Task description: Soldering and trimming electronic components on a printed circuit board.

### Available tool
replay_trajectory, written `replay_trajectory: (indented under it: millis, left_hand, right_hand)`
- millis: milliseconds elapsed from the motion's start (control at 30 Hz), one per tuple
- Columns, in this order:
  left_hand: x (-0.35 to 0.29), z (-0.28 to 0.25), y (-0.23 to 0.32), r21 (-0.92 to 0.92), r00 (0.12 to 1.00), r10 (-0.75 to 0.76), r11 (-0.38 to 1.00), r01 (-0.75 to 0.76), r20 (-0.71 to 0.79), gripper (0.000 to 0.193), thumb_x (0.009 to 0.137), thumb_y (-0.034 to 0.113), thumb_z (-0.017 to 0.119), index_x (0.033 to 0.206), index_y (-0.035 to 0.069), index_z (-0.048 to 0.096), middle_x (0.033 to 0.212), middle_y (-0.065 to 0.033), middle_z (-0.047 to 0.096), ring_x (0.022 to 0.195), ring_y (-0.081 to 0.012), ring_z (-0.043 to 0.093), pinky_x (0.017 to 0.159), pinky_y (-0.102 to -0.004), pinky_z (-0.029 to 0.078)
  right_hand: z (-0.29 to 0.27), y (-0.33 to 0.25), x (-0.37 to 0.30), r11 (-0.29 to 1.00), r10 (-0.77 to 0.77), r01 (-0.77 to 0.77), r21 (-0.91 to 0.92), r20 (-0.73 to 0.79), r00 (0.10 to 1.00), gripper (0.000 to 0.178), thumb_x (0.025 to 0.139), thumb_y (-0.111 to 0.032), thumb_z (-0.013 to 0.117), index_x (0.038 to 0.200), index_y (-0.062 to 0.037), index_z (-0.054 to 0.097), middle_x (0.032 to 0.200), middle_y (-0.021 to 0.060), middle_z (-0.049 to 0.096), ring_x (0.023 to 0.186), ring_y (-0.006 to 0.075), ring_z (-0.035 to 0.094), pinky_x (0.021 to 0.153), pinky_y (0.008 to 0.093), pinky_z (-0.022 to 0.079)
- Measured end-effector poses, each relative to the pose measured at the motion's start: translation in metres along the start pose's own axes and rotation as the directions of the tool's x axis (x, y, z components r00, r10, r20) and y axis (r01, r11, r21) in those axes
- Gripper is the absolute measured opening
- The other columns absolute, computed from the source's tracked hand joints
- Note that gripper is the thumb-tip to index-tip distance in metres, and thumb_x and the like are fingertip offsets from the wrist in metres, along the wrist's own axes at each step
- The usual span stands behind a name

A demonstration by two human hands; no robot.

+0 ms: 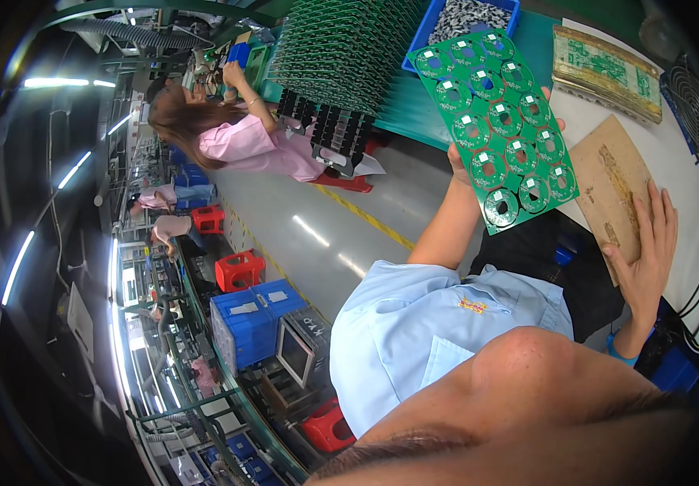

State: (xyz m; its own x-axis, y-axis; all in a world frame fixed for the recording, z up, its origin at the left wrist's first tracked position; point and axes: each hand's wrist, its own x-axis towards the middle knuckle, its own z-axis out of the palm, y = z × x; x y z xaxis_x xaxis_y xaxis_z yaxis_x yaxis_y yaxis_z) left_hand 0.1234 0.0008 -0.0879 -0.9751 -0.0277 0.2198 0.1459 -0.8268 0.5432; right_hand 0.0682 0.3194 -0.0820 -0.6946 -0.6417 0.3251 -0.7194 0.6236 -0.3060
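A green circuit board panel (479, 134) with several round boards in rows is held up and tilted in front of me. My left hand (460, 168) grips it from beneath, with fingertips showing past its right edge; most of the palm is hidden behind it. My right hand (647, 247) lies with fingers spread on a flat brown board (609, 174), which has a worn, rough strip along its middle. Nothing is gripped in that right hand.
Beyond the panel stand a blue bin (420, 40) of small grey parts and a tall stack of green boards (341, 49). A worn fixture with a green board (606, 71) lies on the white worktop. A co-worker in pink (240, 142) sits to the left, near blue crates (256, 324).
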Motion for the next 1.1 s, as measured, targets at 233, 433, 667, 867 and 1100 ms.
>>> replay_trajectory:
  millis: [233,433,667,867,1100]
  left_hand:
    - [0.0,0.0,0.003,0.01,1.0,-0.01,1.0,0.009,0.013,0.13,0.06,0.07,0.083,0.168,0.031,0.022,0.17,-0.011,0.031,0.149,-0.0494,0.038,0.121,-0.0675,0.034]
    - [-0.001,0.0,0.0,0.0,1.0,-0.002,1.0,0.002,0.011,0.129,0.061,0.07,0.083,0.168,0.031,0.021,0.171,-0.0104,0.03,0.15,-0.0487,0.036,0.122,-0.0669,0.032]
    - [-0.001,-0.001,0.0,0.007,0.999,0.006,1.0,-0.006,0.035,0.127,0.063,0.071,0.082,0.168,0.031,0.021,0.171,-0.0102,0.03,0.15,-0.0482,0.036,0.123,-0.0663,0.031]
    - [0.0,-0.002,0.0,0.015,0.999,0.0,1.0,-0.001,0.041,0.127,0.064,0.071,0.082,0.168,0.031,0.021,0.171,-0.0104,0.029,0.15,-0.048,0.035,0.123,-0.0661,0.032]
    - [-0.001,-0.003,0.0,0.014,0.999,0.0,1.0,0.0,0.038,0.127,0.064,0.071,0.082,0.168,0.031,0.021,0.171,-0.0106,0.029,0.15,-0.0484,0.035,0.123,-0.0665,0.031]
  right_hand:
    - [0.001,-0.001,0.003,1.0,-0.005,0.005,0.015,-0.005,1.0,0.082,0.09,-0.064,0.065,0.148,-0.0067,0.058,0.164,0.0136,0.044,0.153,0.038,0.035,0.124,0.0521,0.028]
    - [0.001,-0.002,0.001,1.0,0.021,-0.021,0.02,-0.011,1.0,0.084,0.087,-0.068,0.066,0.146,-0.0081,0.06,0.163,0.0124,0.046,0.153,0.0369,0.036,0.127,0.0531,0.023]
    - [0.0,-0.001,0.003,0.999,0.015,-0.015,0.029,-0.01,1.0,0.084,0.087,-0.067,0.067,0.147,-0.0078,0.06,0.162,0.0123,0.046,0.152,0.037,0.037,0.127,0.0522,0.025]
    - [0.0,-0.001,0.002,0.999,0.018,-0.018,0.031,-0.015,1.0,0.083,0.087,-0.066,0.067,0.146,-0.0075,0.061,0.162,0.0122,0.046,0.151,0.0369,0.038,0.126,0.0517,0.026]
    - [0.003,0.0,0.001,0.999,0.023,-0.022,0.044,-0.019,1.0,0.083,0.087,-0.066,0.068,0.146,-0.0072,0.061,0.162,0.0122,0.046,0.151,0.0368,0.037,0.126,0.0515,0.025]
